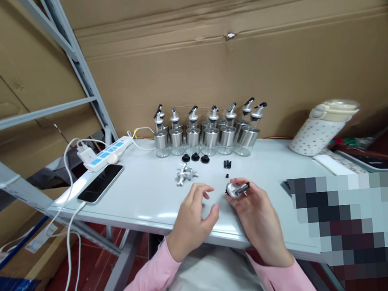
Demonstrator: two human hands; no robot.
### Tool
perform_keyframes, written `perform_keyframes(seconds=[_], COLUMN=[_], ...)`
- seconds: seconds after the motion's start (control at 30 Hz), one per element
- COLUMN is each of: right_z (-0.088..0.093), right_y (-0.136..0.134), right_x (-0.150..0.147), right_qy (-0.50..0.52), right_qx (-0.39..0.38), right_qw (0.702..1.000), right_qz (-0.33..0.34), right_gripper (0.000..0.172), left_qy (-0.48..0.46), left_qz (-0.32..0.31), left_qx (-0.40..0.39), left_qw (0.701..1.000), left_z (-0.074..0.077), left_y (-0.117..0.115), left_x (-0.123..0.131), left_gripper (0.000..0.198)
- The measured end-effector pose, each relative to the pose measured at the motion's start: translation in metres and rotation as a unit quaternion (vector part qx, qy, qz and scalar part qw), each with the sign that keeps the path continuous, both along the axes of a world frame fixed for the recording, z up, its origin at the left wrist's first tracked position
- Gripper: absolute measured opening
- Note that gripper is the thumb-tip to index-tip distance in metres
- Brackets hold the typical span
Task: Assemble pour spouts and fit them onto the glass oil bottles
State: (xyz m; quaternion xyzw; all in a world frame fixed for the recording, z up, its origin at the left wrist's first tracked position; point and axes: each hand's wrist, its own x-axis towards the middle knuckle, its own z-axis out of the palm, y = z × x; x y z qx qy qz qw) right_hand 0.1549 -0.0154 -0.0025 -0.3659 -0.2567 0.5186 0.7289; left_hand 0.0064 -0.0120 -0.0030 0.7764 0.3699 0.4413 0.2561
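Observation:
In my right hand (258, 221) is a silver pourer spout (233, 190) with a black flip cap, held over the front of the table. My left hand (195, 219) hovers to its left, fingers curved and apart, holding nothing. Beyond my left hand lies a small pile of silver spout parts (185, 174). Behind that pile sit three black stoppers (195, 157) in a row. Several small black caps (227, 164) lie together past my right hand, with one tiny black piece (227, 176) nearer. Glass oil bottles (211, 137) with steel sleeves and pourer spouts stand in rows at the back.
On the left of the white table (143, 190) are a phone (101, 183) and a power strip (109, 154) with white cables. A dotted white flask (322, 128) stands at the right. Cardboard (181, 66) forms the back wall; a metal rack (83, 69) rises at left.

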Motion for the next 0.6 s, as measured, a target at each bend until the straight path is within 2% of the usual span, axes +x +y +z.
perform_keyframes(seconds=[0.1,0.2,0.27,0.37,0.47,0.6], right_z=[0.002,0.007,0.011,0.015,0.015,0.012], right_y=[0.001,0.001,-0.001,-0.006,-0.01,-0.012], right_x=[0.002,0.002,0.002,0.002,0.003,0.004], right_qy=[0.064,0.096,0.106,0.125,0.128,0.104], right_qx=[-0.026,-0.033,-0.037,-0.034,-0.013,0.023], right_qw=[0.997,0.995,0.994,0.991,0.99,0.992], right_qz=[-0.017,-0.015,-0.001,0.034,0.05,0.062], right_gripper=[0.017,0.027,0.03,0.031,0.031,0.034], left_qy=[-0.022,-0.023,-0.007,0.023,0.033,-0.025], left_qz=[-0.003,-0.002,0.005,0.036,0.106,0.216], left_qx=[-0.014,-0.011,0.013,0.063,0.102,0.162], left_qw=[1.0,1.0,1.0,0.997,0.989,0.962], left_z=[0.0,0.006,0.016,0.039,0.068,0.103], left_y=[0.0,0.001,0.003,0.013,0.041,0.107], left_x=[0.0,-0.001,-0.005,-0.017,-0.038,-0.06], left_gripper=[0.023,0.023,0.023,0.024,0.023,0.024])
